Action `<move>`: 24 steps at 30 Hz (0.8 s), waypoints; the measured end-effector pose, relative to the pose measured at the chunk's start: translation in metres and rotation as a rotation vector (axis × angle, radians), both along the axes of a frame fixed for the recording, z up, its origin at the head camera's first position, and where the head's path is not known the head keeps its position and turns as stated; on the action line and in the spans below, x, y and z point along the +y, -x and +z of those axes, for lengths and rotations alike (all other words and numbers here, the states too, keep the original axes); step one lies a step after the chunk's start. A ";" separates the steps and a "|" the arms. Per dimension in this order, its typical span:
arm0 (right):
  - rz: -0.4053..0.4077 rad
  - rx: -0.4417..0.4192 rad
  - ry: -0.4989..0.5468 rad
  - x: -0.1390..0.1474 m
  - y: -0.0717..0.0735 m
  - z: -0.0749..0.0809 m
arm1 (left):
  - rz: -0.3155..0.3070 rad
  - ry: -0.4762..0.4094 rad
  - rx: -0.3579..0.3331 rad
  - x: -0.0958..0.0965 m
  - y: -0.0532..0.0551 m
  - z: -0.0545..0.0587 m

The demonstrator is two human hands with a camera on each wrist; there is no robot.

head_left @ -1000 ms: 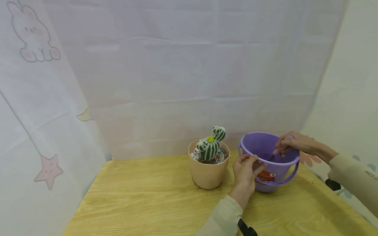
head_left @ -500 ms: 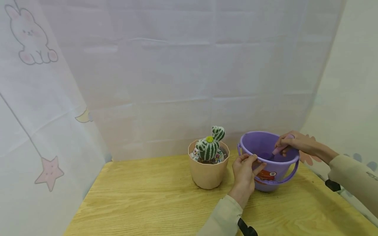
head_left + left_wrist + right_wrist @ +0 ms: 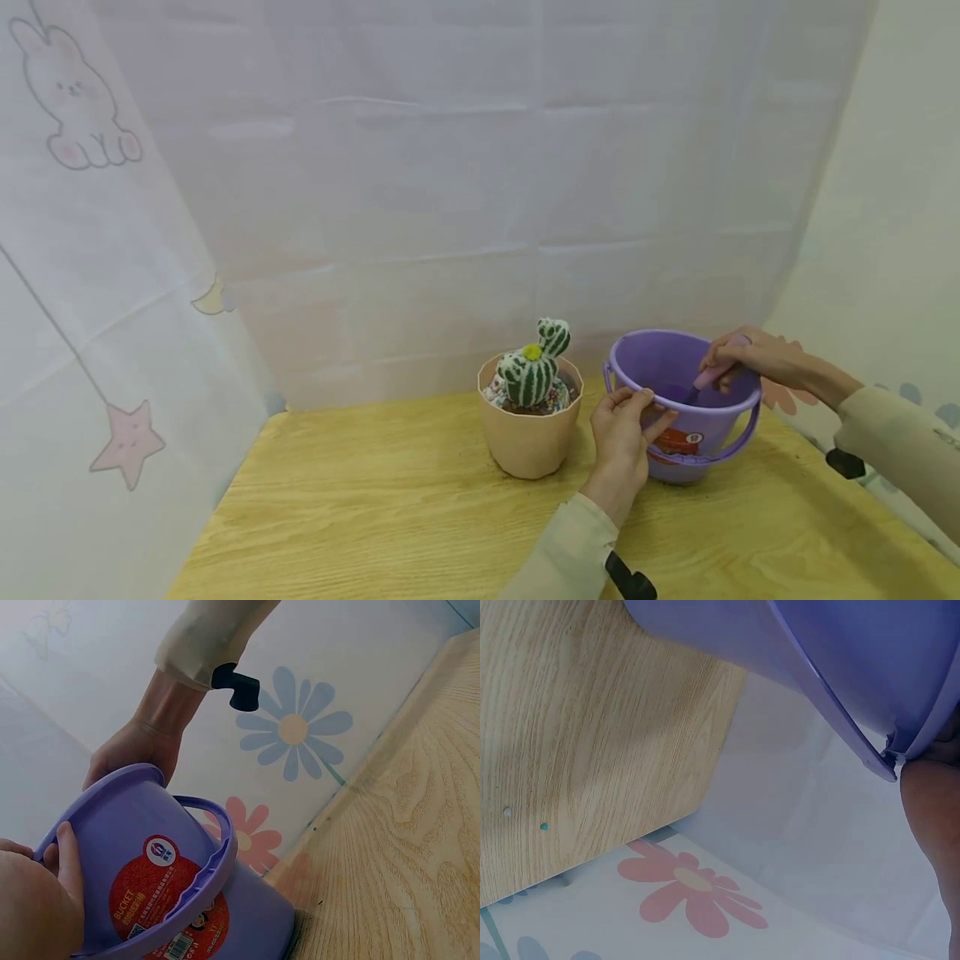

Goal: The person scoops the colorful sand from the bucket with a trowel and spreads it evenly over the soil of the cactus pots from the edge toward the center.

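A purple bucket (image 3: 708, 425) with a red label stands on the wooden table, its swing handle (image 3: 735, 450) hanging down in front. At the near left of its rim, my left hand (image 3: 621, 433) pinches the edge between thumb and fingers. My right hand (image 3: 750, 354) reaches over the far right rim and grips a pink-handled tool (image 3: 708, 377) inside the bucket. A darker purple shaft shows below that handle; its lower end is hidden by the bucket wall. The left wrist view shows the bucket's label (image 3: 157, 889) up close and the right hand (image 3: 135, 754) behind the rim.
Left of the bucket is a peach flowerpot (image 3: 528, 446) with a knitted green-and-white cactus (image 3: 531, 379). Two small beads, one teal bead (image 3: 544, 826) among them, lie near the table's right edge. Printed cloth (image 3: 420, 192) hangs close behind the table.
The right hand has risen slightly, with the tool's handle and more of its purple shaft showing. The bucket's rim sits a little higher in view. The left hand keeps its hold on the rim.
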State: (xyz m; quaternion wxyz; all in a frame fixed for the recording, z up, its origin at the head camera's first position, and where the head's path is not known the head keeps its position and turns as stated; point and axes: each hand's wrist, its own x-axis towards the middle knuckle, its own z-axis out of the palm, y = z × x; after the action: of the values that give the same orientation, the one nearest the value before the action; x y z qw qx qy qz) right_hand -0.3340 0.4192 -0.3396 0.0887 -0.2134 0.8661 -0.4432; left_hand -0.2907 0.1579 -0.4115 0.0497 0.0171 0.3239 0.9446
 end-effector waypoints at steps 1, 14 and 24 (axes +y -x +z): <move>0.004 -0.001 0.002 0.001 0.000 0.000 | -0.001 0.000 0.002 0.000 0.000 0.000; 0.064 -0.003 0.041 -0.002 0.004 -0.003 | -0.007 -0.007 0.015 -0.001 0.005 -0.005; 0.108 -0.028 0.129 0.007 0.008 -0.006 | -0.023 -0.008 0.018 0.000 0.004 -0.004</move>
State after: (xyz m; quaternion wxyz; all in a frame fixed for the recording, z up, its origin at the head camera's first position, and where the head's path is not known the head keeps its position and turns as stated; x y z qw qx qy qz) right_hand -0.3416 0.4258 -0.3456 0.1107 -0.2587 0.8217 -0.4956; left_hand -0.2948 0.1583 -0.4155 0.0575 0.0292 0.3202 0.9451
